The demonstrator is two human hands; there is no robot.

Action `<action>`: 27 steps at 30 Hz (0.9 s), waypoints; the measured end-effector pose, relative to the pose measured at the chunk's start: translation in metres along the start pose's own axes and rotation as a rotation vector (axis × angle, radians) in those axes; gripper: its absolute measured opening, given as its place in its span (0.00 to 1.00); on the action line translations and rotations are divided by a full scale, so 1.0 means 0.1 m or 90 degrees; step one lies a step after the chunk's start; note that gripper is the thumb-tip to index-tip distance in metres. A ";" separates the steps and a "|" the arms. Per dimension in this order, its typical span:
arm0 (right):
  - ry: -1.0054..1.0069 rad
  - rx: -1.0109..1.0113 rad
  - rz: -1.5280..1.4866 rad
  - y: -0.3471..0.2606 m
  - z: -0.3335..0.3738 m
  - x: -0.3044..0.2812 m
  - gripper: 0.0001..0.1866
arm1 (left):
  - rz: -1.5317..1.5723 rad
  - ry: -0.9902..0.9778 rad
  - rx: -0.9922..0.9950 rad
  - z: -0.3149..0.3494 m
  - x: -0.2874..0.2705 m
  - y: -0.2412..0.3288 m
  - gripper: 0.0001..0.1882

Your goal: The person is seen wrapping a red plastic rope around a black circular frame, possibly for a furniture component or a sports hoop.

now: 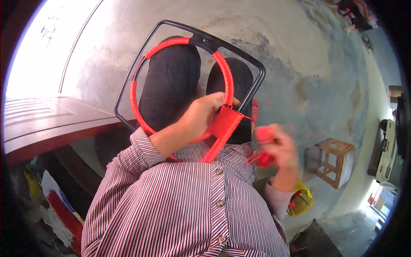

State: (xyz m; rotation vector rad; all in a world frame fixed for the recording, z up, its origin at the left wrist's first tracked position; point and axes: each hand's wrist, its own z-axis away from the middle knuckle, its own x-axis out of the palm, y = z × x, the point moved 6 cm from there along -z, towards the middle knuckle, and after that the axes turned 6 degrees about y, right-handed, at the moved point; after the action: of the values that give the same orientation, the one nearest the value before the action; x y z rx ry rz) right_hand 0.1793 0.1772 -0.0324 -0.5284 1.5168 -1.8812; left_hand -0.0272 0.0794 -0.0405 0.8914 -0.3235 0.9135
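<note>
A black metal frame (pixel 252 92) with a round ring (pixel 228 79) inside it leans over my lap. Red cord is wound tightly round most of the ring, and short black stretches show between the windings. At the ring's right side the cord forms a flat red panel (pixel 224 124). My left hand (pixel 204 110) reaches through the ring and grips it beside this panel, its fingertips partly hidden. To the right, off the frame, my right hand (pixel 280 147) is smeared by motion and closed round a bundle of red cord (pixel 264 158). A strand leads from the panel toward that hand.
A reddish-brown wooden table (pixel 51 122) stands at the left. Right of me are a wooden stool (pixel 335 160) and a yellow bag (pixel 303 199) with red things inside. A dark object (pixel 314 242) lies at the lower right on the concrete floor (pixel 295 73).
</note>
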 end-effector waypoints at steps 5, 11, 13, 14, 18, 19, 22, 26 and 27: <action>-0.126 -0.111 0.296 -0.22 -0.34 0.90 0.18 | -0.002 -0.018 -0.019 0.09 0.03 0.02 0.23; 0.096 -0.130 -0.116 -0.06 -0.55 0.41 0.23 | -0.028 0.030 0.052 -0.07 -0.18 -0.08 0.15; 0.130 -0.130 -0.172 -0.20 -0.54 0.33 0.21 | -0.047 0.117 0.186 -0.01 -0.29 0.07 0.07; 0.166 -0.131 -0.229 -0.24 -0.53 0.28 0.19 | -0.046 0.118 0.185 0.01 -0.27 0.07 0.07; 0.137 -0.496 0.453 -0.91 -0.46 0.90 0.24 | -0.164 0.195 0.355 0.20 -0.24 0.20 0.06; 0.119 -0.518 0.491 -0.89 -0.46 1.04 0.26 | -0.282 0.135 0.524 0.25 -0.12 0.27 0.07; 0.075 -0.538 0.563 -0.76 -0.54 1.13 0.26 | -0.256 0.013 0.602 0.27 -0.07 0.28 0.14; 0.159 -0.426 -0.019 -0.68 -0.54 0.66 0.16 | -0.226 0.050 0.560 0.30 -0.06 0.30 0.15; 0.118 -0.328 -0.002 -0.67 -0.52 0.59 0.13 | -0.184 0.066 0.517 0.28 -0.11 0.31 0.15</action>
State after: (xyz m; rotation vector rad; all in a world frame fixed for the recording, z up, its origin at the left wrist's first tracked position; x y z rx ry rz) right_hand 0.0875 0.1796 0.0142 -0.5920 2.1417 -1.5666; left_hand -0.0553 0.0605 -0.0136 1.5775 0.2949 0.8138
